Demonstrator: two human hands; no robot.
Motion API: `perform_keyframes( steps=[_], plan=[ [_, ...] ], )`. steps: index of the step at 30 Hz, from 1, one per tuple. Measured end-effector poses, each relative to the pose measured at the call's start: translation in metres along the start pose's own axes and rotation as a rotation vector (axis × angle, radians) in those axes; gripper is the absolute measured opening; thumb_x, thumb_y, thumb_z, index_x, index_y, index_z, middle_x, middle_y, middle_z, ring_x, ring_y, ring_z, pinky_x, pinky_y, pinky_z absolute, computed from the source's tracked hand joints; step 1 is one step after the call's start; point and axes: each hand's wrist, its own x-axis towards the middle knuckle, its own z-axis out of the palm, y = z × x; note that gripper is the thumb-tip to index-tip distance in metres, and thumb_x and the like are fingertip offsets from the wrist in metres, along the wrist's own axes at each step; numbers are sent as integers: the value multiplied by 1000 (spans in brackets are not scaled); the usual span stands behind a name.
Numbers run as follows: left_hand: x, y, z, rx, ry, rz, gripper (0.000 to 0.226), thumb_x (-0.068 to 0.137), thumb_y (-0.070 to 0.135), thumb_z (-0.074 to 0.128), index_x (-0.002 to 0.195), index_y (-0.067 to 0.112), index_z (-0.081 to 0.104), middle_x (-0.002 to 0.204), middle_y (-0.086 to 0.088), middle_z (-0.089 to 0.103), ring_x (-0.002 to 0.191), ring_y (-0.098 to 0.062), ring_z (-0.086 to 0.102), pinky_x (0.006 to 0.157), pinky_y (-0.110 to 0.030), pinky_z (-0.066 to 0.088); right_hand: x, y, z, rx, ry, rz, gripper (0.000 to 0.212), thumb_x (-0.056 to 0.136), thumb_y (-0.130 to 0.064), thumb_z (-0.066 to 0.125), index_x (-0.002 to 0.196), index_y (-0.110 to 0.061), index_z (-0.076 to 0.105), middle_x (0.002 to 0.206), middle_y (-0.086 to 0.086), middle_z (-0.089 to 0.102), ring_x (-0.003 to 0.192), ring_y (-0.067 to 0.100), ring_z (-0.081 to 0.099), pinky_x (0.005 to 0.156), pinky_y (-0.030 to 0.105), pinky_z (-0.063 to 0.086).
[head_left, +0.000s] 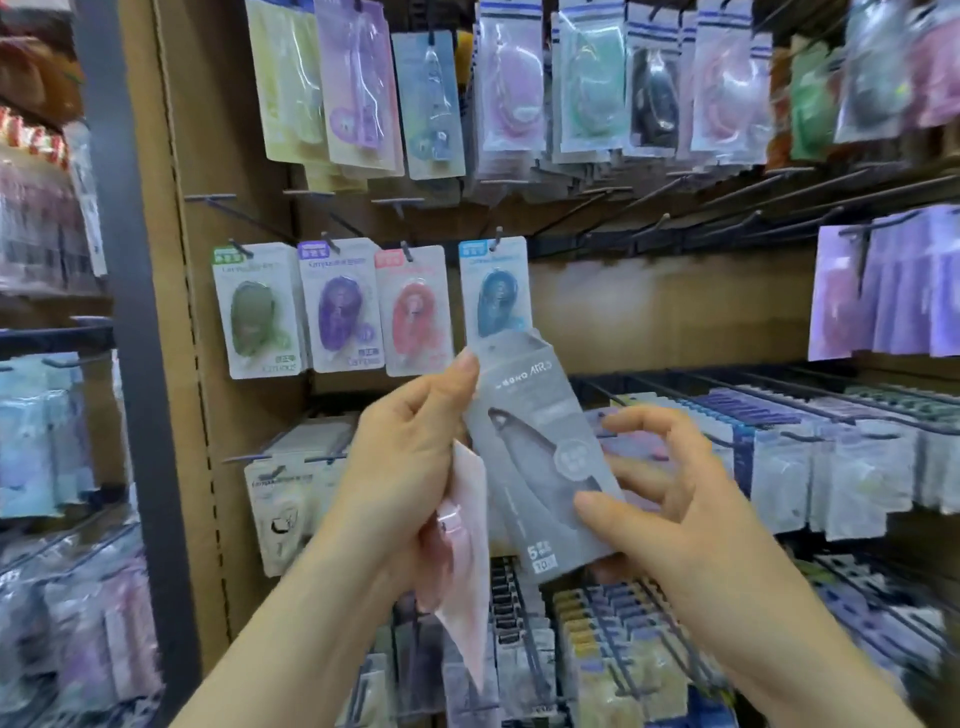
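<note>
- Cardboard back panel (675, 312): a bare stretch lies right of the hung packs, between the upper hook rail and the lower rows. This is the widest open room in view.
- Dark post (130, 312): upright, and it bounds the display on the left. More stocked shelves lie beyond it.
- Lower wire hooks (779, 415): crowded with packs and jutting forward, right of and below the hands.
- Right hand (675, 488): thumb on the lower front of the grey pack, fingers curled behind its right edge, so it pinches the pack.
- Left hand (410, 447): fingers curled round the pink pack, thumb tip against the grey pack's upper left edge.
- Grey pack (540, 457): held between both hands in front of the display, tilted with its top to the left. In view its top edge overlaps the blue pack's bottom edge.
- Pink pack (462, 561): hangs down from the left palm, its right edge partly behind the grey pack's lower left edge.
- Blue pack (496, 291): on its hook, rightmost of a row of four.
</note>
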Motion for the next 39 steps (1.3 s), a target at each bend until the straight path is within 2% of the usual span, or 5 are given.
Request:
perform_keyframes(
  steps=[6, 10, 17, 29, 39],
  plan=[
    [-2, -28, 72, -24, 265, 15, 31, 86, 47, 69, 93, 18, 74, 96, -11, 74, 88, -24, 65, 94, -53, 50, -33, 18, -39, -472, 135, -261, 30, 93, -26, 56, 100, -55, 59, 101, -21, 49, 80, 11, 63, 75, 28, 55],
    [-10, -31, 106, -96, 338, -31, 27, 95, 35, 61, 89, 10, 70, 82, -9, 69, 73, -18, 61, 75, -38, 55, -46, 26, -46, -404, 79, -223, 20, 81, -49, 64, 101, -49, 67, 97, -27, 43, 98, -4, 56, 75, 2, 40],
    [-23, -25, 94, -173, 84, -209, 21, 97, 33, 55, 98, 19, 71, 90, -7, 71, 77, -20, 65, 64, -32, 53, -39, 28, -53, -104, 195, -96, 21, 83, -45, 69, 97, -31, 73, 95, -1, 71, 83, 18, 70, 77, 39, 58],
    [-22, -11, -7, -312, 96, 26, 17, 89, 0, 57, 103, 8, 54, 84, -3, 73, 70, -17, 70, 56, -26, 58, 9, 14, 1, 122, 202, -22, 20, 69, -36, 67, 77, -22, 77, 69, -8, 69, 65, 2, 64, 52, 24, 55],
    [1, -3, -68, -343, 170, 100, 17, 74, 20, 65, 88, 14, 72, 80, -3, 72, 63, -9, 66, 55, -21, 55, 35, 30, 66, 46, 278, -3, 24, 82, -8, 69, 60, -16, 75, 76, 15, 60, 51, 4, 62, 41, 25, 53]
  ],
)
